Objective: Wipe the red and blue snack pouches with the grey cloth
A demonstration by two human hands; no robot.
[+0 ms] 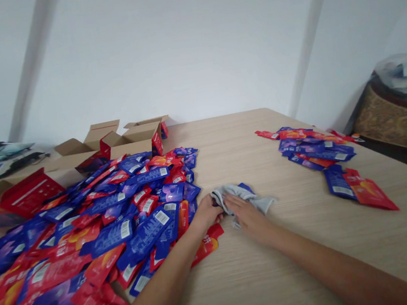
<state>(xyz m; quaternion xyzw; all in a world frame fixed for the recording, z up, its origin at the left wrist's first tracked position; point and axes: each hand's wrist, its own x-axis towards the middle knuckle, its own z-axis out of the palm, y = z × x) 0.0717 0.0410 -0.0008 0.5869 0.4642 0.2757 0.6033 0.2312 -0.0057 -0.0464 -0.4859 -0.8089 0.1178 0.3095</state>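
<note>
Near the middle of the table a grey cloth [251,198] lies over a blue packet [245,187], of which only a bit shows behind it. My left hand [206,214] is closed at the cloth's left end, its fingers curled round something dark blue or the cloth edge. Pressed flat on top of the cloth is my right hand [244,214], its fingers stretched out to the left. A red packet [208,245] with an orange print rests just below my left hand.
A large heap of red and blue packets [124,229] covers the table's left side. Open cardboard boxes [136,146] stand behind it. A smaller packet pile [310,147] lies at the right of the wooden table [224,140]. A patterned chair [388,115] stands beyond the right edge.
</note>
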